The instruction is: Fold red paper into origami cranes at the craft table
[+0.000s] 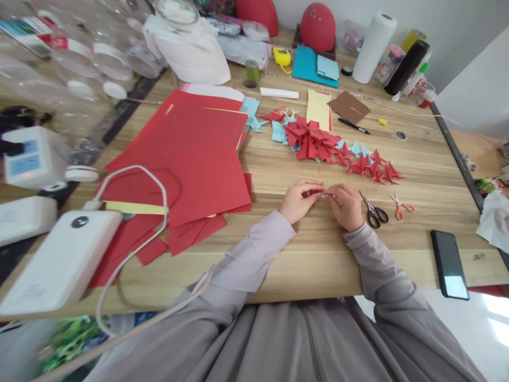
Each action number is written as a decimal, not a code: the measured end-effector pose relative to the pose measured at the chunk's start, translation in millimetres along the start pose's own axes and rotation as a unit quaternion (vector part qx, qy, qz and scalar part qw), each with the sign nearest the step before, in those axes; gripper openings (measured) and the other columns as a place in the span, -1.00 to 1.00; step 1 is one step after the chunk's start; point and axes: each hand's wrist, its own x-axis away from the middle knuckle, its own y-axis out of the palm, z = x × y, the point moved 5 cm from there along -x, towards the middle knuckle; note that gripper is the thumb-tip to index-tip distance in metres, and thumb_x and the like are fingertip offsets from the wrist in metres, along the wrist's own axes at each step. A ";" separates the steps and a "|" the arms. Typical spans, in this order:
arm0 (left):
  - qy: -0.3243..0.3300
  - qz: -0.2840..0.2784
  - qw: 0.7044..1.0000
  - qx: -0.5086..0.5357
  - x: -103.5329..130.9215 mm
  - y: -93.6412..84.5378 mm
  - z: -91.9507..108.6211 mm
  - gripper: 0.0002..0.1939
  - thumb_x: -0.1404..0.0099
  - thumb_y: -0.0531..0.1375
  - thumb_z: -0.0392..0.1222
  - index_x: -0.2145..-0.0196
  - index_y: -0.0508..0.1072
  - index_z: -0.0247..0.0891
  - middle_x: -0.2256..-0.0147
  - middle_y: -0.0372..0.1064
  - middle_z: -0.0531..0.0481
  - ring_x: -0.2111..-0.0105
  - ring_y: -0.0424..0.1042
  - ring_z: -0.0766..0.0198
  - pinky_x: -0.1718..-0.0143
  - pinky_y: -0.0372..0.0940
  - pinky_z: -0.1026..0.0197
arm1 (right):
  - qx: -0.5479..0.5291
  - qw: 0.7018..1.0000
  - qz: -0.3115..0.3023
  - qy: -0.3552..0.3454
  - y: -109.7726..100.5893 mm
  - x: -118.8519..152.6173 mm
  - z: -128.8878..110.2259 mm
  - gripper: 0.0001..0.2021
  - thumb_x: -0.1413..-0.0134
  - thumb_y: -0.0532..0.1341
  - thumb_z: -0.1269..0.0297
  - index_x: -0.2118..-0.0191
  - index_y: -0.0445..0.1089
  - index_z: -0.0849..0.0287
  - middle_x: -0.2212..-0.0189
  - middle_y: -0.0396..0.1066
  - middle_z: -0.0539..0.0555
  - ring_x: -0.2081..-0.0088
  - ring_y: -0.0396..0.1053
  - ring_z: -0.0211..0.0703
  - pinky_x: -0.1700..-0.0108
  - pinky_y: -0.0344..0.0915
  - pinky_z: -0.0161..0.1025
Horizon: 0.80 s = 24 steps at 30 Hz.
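Both hands meet over the front middle of the wooden table (pixel 278 276). My left hand (pixel 297 202) pinches a small piece of folded red paper (pixel 314 192), most of it hidden by the fingers. Against the paper's right end, my right hand (pixel 345 206) also has its fingertips closed. Beyond them lies a pile of folded red paper pieces (pixel 312 139), with a trail of red paper cranes (pixel 374 165) and light blue ones running to the right. Black-handled scissors (pixel 377 214) and small orange-handled scissors (pixel 400 206) rest just right of my right hand.
Large red paper sheets (pixel 199 154) cover the left side. A white power bank (pixel 63 260) with a cable sits at the front left, near plastic bottles (pixel 75 58). A phone (pixel 449 263) lies at the right edge. Behind are a yellow tape measure (pixel 281 56) and a paper roll (pixel 374 48).
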 end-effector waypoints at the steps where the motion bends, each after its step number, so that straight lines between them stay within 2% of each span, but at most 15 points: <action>1: 0.002 -0.002 1.000 -0.003 0.0 0.1 0.1 -0.87 -0.11 0.24 -0.26 0.34 0.56 -0.24 0.17 0.41 -0.12 0.38 0.38 0.35 0.49 0.28 0.31 | -0.004 1.000 -0.005 0.003 0.6 -0.1 0.1 -0.87 -0.15 0.11 0.35 0.33 0.41 0.13 0.37 0.43 0.11 0.30 0.41 -0.15 0.24 0.35 -0.22; 5: 0.005 -0.006 1.000 -0.010 0.0 0.2 1.3 -0.87 -0.12 0.23 -0.29 0.34 0.56 -0.25 0.19 0.42 -0.12 0.34 0.39 0.33 0.45 0.30 0.30 | -0.046 0.997 -0.025 0.048 4.3 0.5 5.5 -0.86 -0.15 0.12 0.31 0.36 0.41 0.14 0.38 0.43 0.10 0.32 0.39 -0.16 0.27 0.35 -0.21; 8: 0.006 -0.008 1.000 -0.008 0.3 0.1 2.3 -0.87 -0.11 0.23 -0.29 0.34 0.56 -0.25 0.20 0.42 -0.12 0.35 0.39 0.33 0.45 0.31 0.30 | -0.130 0.982 -0.031 0.130 9.4 2.6 16.9 -0.87 -0.08 0.19 0.22 0.37 0.41 0.15 0.42 0.44 0.07 0.37 0.38 -0.18 0.31 0.33 -0.22; 11: 0.003 -0.010 1.000 0.000 0.7 0.2 2.9 -0.86 -0.09 0.25 -0.28 0.34 0.56 -0.27 0.18 0.41 -0.13 0.36 0.39 0.33 0.50 0.31 0.31 | -0.250 0.940 -0.051 0.228 17.3 6.2 29.1 -0.81 0.02 0.27 0.13 0.37 0.40 0.16 0.47 0.42 0.02 0.44 0.34 -0.24 0.38 0.29 -0.26; 14: 0.003 -0.019 1.000 0.010 0.7 1.0 3.6 -0.85 -0.09 0.26 -0.25 0.34 0.55 -0.29 0.16 0.39 -0.15 0.37 0.40 0.32 0.53 0.33 0.31 | -0.337 0.892 -0.068 0.294 22.3 8.5 34.9 -0.75 0.12 0.33 0.09 0.40 0.41 0.17 0.52 0.39 -0.02 0.49 0.27 -0.30 0.44 0.23 -0.31; 24: 0.067 -0.021 0.997 -0.026 2.6 1.9 10.0 -0.86 -0.12 0.23 -0.28 0.33 0.55 -0.28 0.16 0.42 -0.17 0.21 0.44 0.22 0.38 0.40 0.25 | -0.445 0.802 -0.055 0.395 23.3 13.0 36.7 -0.77 0.32 0.43 0.18 0.50 0.47 0.18 0.56 0.43 -0.03 0.50 0.30 -0.33 0.39 0.23 -0.32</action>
